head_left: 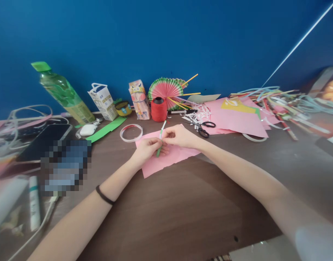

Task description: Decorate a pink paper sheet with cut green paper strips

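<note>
Between my two hands is a thin green and white strip (159, 151), held slanting above a sheet of pink paper (152, 169). My left hand (149, 148) pinches it between thumb and fingers near its lower half. From the other side my right hand (181, 136) closes its fingertips on the strip's middle, with the fingers curled. The strip's tip sticks up past both hands. Where the fingertips meet, part of it is hidden.
Black-handled scissors (203, 132) lie by white paper shreds (200, 113). A tape ring (123, 135), red thread spool (159, 110), paper fan (166, 90), cartons and a green bottle (68, 96) stand behind. Phones and cables crowd the left, pink sheets (237, 121) and strips the right.
</note>
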A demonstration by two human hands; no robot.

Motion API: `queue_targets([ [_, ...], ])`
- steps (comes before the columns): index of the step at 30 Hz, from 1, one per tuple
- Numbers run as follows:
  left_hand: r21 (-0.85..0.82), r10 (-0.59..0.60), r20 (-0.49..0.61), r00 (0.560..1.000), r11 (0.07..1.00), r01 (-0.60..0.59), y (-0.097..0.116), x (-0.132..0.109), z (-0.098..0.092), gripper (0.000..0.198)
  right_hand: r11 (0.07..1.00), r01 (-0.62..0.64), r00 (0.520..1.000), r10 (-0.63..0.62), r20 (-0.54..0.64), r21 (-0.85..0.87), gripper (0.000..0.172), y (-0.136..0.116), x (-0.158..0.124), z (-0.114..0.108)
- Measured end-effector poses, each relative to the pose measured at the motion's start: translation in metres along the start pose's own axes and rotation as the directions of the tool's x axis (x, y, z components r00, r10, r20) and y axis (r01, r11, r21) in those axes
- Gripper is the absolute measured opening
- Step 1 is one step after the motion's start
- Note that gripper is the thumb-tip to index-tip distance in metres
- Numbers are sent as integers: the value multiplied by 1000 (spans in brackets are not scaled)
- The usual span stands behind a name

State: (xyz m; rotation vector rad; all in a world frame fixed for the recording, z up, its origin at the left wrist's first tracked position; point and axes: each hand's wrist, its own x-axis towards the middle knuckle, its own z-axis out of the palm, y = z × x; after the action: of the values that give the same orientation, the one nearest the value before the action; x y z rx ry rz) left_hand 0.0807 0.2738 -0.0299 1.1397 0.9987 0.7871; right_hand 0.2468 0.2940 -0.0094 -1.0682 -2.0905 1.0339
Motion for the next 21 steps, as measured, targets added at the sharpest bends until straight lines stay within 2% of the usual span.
queue_targets([
  [21, -30, -23, 11, 1000, 999, 23, 1, 1, -1, 11, 999, 11, 1000, -11, 4, -45, 12, -2, 0, -8],
])
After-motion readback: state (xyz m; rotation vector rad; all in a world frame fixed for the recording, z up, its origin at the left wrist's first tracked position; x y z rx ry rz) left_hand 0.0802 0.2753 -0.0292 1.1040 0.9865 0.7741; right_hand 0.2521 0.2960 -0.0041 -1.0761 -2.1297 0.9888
